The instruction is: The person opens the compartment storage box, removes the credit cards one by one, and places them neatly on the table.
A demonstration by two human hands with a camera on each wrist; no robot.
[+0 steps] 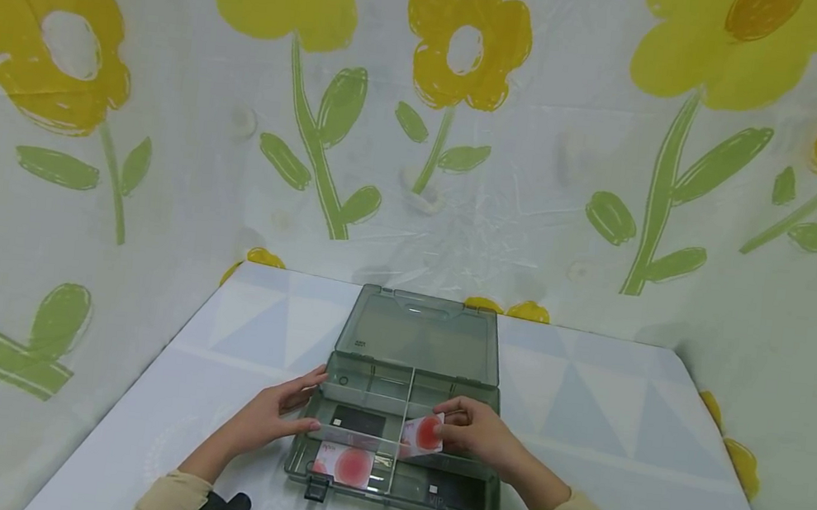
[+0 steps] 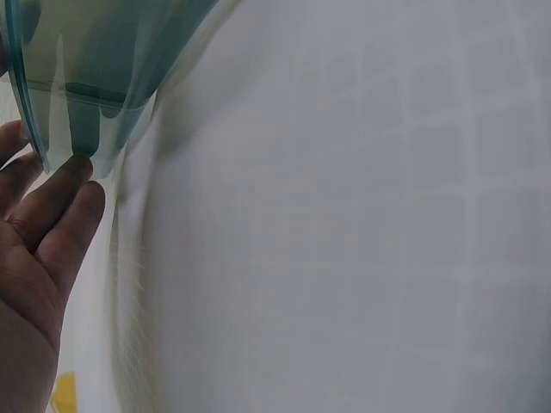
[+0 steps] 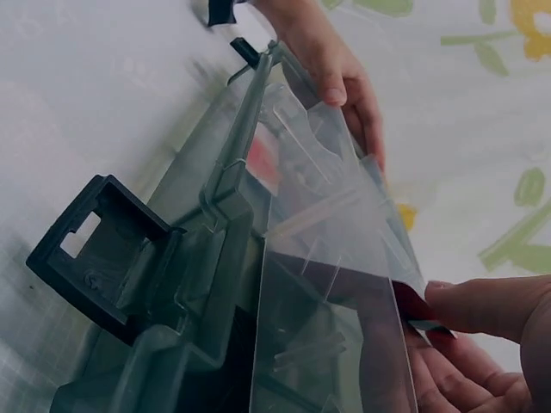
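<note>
A green translucent divided storage box (image 1: pixel 354 400) lies with its lid (image 1: pixel 422 335) folded back. My right hand (image 1: pixel 478 433) pinches a white card with a red circle (image 1: pixel 425 435) between thumb and fingers, over the right middle compartment. In the right wrist view, the card's red edge (image 3: pixel 411 303) shows behind a clear divider (image 3: pixel 323 344). My left hand (image 1: pixel 270 413) rests against the box's left side, fingers fairly straight; in the left wrist view its fingertips touch the outer wall (image 2: pixel 86 129). A similar red-circle card (image 1: pixel 344 463) lies in the front left compartment.
A black card (image 1: pixel 359 421) lies in the left middle compartment, another dark card (image 1: pixel 456 493) at front right. Two dark latches (image 1: pixel 317 489) hang open along the front edge. The table (image 1: pixel 580 472) meets a flower-printed sheet (image 1: pixel 534 193) behind the box.
</note>
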